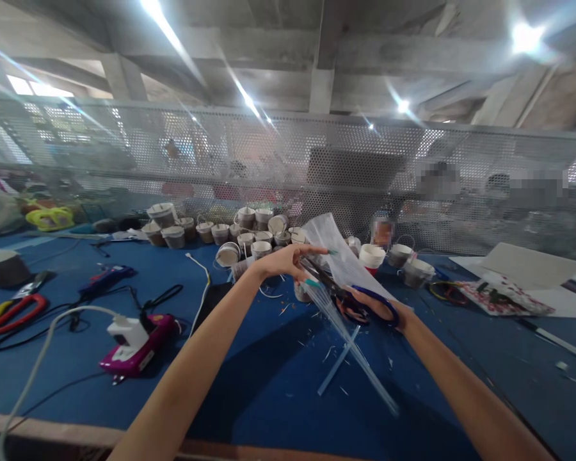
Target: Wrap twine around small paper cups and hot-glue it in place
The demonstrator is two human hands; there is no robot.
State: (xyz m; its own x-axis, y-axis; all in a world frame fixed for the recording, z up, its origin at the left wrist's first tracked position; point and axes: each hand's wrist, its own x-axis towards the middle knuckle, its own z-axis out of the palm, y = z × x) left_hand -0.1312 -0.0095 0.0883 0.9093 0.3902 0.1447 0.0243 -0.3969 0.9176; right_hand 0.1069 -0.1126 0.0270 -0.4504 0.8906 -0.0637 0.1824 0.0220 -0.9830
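Note:
My right hand [368, 299] is wrapped around the handles of blue-handled scissors [322, 271], whose dark blades point up and left toward my other hand. My left hand [288, 259] is closed on a thin, translucent white sheet [327, 237], with the index finger stretched along it and the thumb below. The sheet runs behind the scissors and down toward my right wrist. Narrow clear strips [365, 366] hang or lie below the hands, two of them crossing. Whether the blades touch the sheet is hard to make out.
Several small grey-and-white buckets [221, 233] stand at the back. To the left are a purple power strip [133, 349], a glue gun [106, 279] and red-handled scissors [22, 314]. White cups [372, 255] and a patterned bag [504, 299] sit right. A perforated metal screen [269, 153] borders the table.

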